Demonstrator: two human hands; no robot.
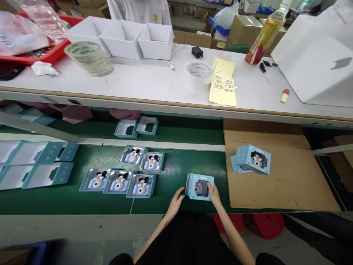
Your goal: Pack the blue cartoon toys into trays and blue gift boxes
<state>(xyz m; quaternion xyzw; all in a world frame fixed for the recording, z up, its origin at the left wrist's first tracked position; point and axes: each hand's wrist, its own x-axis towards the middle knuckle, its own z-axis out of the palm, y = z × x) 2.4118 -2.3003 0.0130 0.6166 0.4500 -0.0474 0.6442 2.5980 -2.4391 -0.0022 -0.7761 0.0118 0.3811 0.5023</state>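
A light blue windowed box (200,187) stands on the green surface in front of me, with a toy dimly visible through its window. My right hand (215,195) grips its right side. At its left side my left hand (176,201) is open, fingers apart, close to the box's edge. Several open trays, each with a mouse-figure camera toy (141,186), lie to the left. A few finished-looking blue boxes (257,159) are piled on the cardboard sheet (278,187) at the right.
Empty blue box sleeves (44,175) line the far left. Two blue frames (147,126) lie under the white shelf (154,84). The shelf carries tape rolls (89,59), white boxes (156,41), a bottle (264,36) and a laptop (317,59). A person (140,11) stands behind.
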